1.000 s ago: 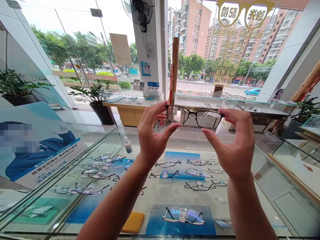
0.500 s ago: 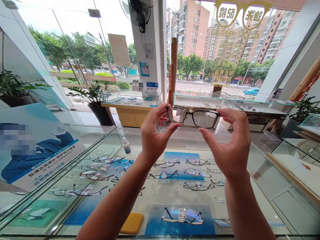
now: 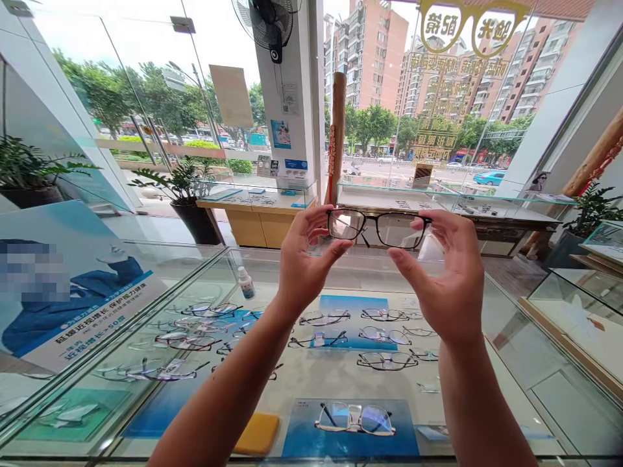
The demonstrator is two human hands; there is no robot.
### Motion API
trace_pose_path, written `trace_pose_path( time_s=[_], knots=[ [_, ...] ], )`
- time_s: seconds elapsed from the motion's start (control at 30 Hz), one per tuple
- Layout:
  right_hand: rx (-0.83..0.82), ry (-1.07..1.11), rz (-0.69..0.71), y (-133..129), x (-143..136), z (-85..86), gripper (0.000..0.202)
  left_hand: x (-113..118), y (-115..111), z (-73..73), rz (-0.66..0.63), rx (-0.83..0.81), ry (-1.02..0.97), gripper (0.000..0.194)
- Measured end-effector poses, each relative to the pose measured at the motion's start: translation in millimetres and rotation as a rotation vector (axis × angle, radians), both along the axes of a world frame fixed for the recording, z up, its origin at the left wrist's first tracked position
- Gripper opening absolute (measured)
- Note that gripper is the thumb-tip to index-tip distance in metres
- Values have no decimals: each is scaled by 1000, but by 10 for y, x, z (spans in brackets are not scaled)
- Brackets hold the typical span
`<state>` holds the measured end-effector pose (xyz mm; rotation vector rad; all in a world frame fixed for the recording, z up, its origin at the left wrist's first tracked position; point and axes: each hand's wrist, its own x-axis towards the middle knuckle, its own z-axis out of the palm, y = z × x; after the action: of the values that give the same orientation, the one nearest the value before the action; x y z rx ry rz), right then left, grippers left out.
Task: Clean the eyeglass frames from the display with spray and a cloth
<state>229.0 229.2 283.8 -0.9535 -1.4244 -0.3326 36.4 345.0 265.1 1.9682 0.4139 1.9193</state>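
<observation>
A pair of dark-rimmed eyeglasses [image 3: 371, 220] is held up above the glass counter, spanning both hands, its front nearly level. My left hand [image 3: 302, 266] closes on the left end of the frame, thumb below the lens. At the right end, fingers of my right hand [image 3: 452, 279] grip the other side, with its thumb apart beneath the lens. Something white, perhaps a cloth [image 3: 430, 248], shows by the right palm. One dark temple arm hangs behind the bridge. Under the hands, several other eyeglasses [image 3: 387, 361] lie inside the display case.
The glass display case [image 3: 516, 337] fills the foreground. On it stand a small white bottle [image 3: 246, 284] and, at left, a poster board [image 3: 73, 285]. A yellow case [image 3: 257, 433] and silver-rimmed eyeglasses [image 3: 355, 419] lie near the front. Farther back are low showcases [image 3: 263, 224] and potted plants.
The eyeglasses have turned slightly, and a temple arm now shows behind the bridge. My left hand has shifted a little right; more white material shows by my right palm.
</observation>
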Motion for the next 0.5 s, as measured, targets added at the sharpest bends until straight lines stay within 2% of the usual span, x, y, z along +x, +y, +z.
trace_pose_path(
  time_s=[0.13, 0.5],
  knots=[
    [-23, 32, 2, 15, 22, -5, 50, -7, -15, 9, -21, -21, -6, 54],
    [-106, 32, -16, 18, 66, -1, 49, -13, -47, 17, 30, -5, -18, 52]
  ],
)
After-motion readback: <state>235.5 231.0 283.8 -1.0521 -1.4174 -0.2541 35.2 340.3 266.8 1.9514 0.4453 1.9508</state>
